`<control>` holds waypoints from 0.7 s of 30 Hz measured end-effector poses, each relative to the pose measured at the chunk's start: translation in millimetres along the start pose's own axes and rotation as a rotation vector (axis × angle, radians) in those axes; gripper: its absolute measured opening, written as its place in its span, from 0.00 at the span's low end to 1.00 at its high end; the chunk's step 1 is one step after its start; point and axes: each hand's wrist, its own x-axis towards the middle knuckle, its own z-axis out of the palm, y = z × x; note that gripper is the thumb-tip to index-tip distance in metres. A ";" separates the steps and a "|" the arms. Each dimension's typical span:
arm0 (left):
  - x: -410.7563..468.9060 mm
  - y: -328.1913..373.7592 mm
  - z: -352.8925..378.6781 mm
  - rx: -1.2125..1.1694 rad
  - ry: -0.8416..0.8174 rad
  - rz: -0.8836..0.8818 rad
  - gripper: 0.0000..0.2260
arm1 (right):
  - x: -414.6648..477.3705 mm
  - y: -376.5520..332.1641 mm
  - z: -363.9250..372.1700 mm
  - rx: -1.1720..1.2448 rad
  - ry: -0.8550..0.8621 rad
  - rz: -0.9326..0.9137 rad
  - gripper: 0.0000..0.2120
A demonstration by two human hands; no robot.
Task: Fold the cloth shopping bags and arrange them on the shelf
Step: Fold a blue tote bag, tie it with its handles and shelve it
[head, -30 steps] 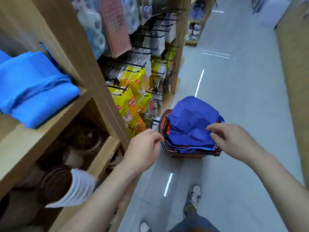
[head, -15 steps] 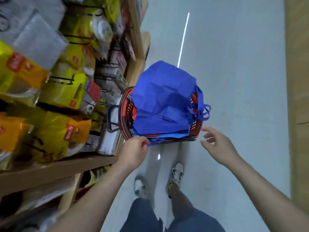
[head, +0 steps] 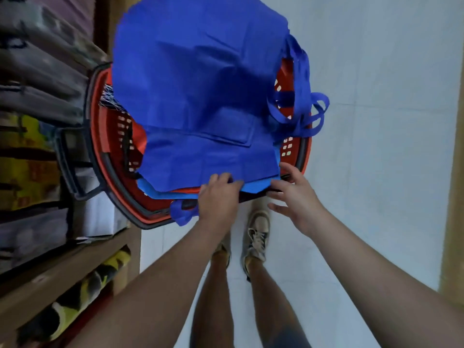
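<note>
My hands have come down to the near rim of the red basket (head: 114,189). My left hand (head: 218,199) pinches the near edge of the top blue bag (head: 200,96), heaped in this basket, to lift it; my right hand (head: 295,197) is spread, empty.

Light's soft and even, no hard shadows. Shelf goods (head: 30,146) on the left are smeared with blur, blue bag (head: 200,84) looks sharper, wide lens bends the edges.

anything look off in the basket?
Yes. The top blue bag lies unfolded and overhangs the far rim of the red basket; its handles spill over the right side, and another strap dangles over the near rim.
</note>
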 end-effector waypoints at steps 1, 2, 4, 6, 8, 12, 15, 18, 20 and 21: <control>1.4 -1.4 -0.8 -0.029 0.004 0.011 0.18 | 4.5 -1.3 0.9 0.009 0.011 -0.006 0.20; -0.2 -2.0 -5.3 -0.095 0.016 0.019 0.18 | 6.1 -4.0 0.8 0.022 0.014 -0.004 0.20; -12.4 0.2 -24.0 -0.265 0.054 0.018 0.16 | 2.8 -14.7 0.3 0.059 0.013 0.005 0.15; -32.9 4.7 -51.7 -0.342 0.084 0.033 0.13 | -5.7 -28.0 -4.3 0.033 0.032 -0.013 0.11; -54.1 7.8 -80.0 -0.322 0.114 0.093 0.11 | -17.1 -39.5 -13.8 -0.050 0.059 -0.061 0.18; -78.9 3.8 -133.1 -0.296 0.241 0.137 0.10 | -49.3 -62.0 -37.7 -0.305 0.005 -0.237 0.23; -89.4 -5.4 -173.2 -0.370 0.366 0.112 0.09 | -77.8 -83.7 -52.7 -0.438 -0.198 -0.303 0.25; -104.1 -12.9 -214.0 -0.476 0.500 0.127 0.09 | -98.4 -101.2 -59.6 -0.716 -0.073 -0.480 0.14; -116.7 -15.2 -240.8 -0.530 0.581 0.114 0.08 | -113.7 -114.2 -57.6 -0.714 0.023 -0.593 0.12; -123.7 -15.7 -253.6 -0.539 0.610 0.091 0.07 | -122.9 -120.9 -57.2 -0.677 0.030 -0.616 0.10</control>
